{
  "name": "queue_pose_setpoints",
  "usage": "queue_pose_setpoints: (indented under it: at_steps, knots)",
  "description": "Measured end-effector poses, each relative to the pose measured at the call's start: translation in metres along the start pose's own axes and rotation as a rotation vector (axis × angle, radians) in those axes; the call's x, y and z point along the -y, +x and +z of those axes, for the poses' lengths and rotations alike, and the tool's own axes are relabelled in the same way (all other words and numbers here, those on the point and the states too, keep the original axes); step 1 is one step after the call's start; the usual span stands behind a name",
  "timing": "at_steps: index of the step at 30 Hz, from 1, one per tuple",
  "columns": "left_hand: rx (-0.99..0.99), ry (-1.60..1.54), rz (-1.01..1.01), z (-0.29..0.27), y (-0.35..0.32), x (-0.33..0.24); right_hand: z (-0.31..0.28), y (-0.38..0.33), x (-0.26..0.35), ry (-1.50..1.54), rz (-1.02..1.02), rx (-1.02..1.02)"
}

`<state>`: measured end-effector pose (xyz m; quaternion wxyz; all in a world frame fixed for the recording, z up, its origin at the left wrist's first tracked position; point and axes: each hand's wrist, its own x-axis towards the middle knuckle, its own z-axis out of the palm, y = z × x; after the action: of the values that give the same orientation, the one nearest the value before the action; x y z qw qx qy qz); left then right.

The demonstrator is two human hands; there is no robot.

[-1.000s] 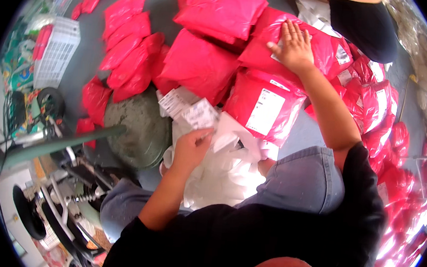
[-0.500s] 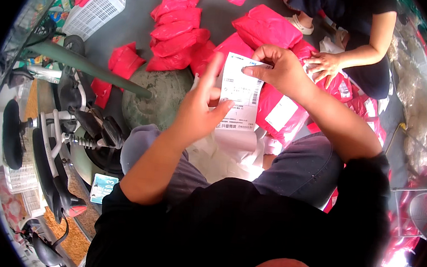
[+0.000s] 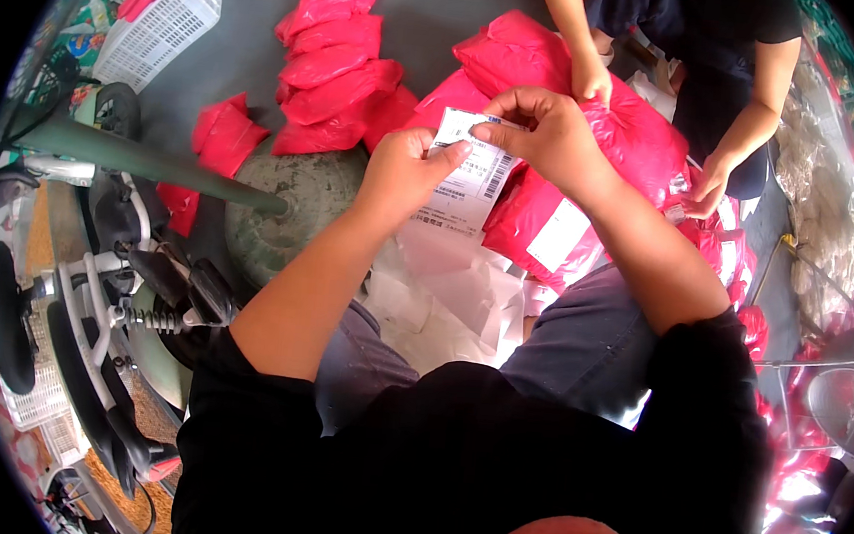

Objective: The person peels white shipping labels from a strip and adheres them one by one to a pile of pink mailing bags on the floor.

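Note:
A white shipping label (image 3: pixel 474 182) with a barcode is held up in front of me. My left hand (image 3: pixel 409 170) pinches its left edge between thumb and fingers. At its top, my right hand (image 3: pixel 546 136) grips the label with thumb and forefinger. Below it, pale backing paper (image 3: pixel 445 294) hangs and lies crumpled between my legs. Just beyond my right hand sits a plump pink-red plastic parcel (image 3: pixel 523 224) with a white label (image 3: pixel 559 235) stuck on it.
Several pink-red parcels (image 3: pixel 331 64) lie in a row at far left. A co-worker's hands (image 3: pixel 594 79) handle a large pink-red parcel (image 3: pixel 638 133). A round base (image 3: pixel 292 191) with a green pole, a scooter (image 3: pixel 102 312) and a white crate (image 3: pixel 160 30) stand on the left.
My left fingers, formerly spread, have closed on the label beside the right hand. The co-worker's second hand has come in, and a large parcel now lies between those hands.

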<state>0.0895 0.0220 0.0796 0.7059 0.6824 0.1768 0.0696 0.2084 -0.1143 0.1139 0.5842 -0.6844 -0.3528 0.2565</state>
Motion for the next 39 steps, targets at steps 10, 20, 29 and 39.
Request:
queue_pose_setpoints:
  at_steps: [10,20,29,39]
  knots:
    - [0.017,0.105,-0.256,0.000,0.049,0.027,-0.037,0.045,-0.034,0.107,0.161,-0.064]
    - [0.476,-0.135,-0.557,0.080,0.053,0.079,-0.182,0.018,-0.081,0.000,0.612,-0.277]
    - [0.195,0.103,-0.465,0.026,0.119,0.075,-0.183,0.127,-0.155,-0.398,0.129,-0.533]
    - [0.042,0.527,-0.707,-0.031,0.185,0.161,-0.166,0.214,-0.275,-1.008,0.273,-0.699]
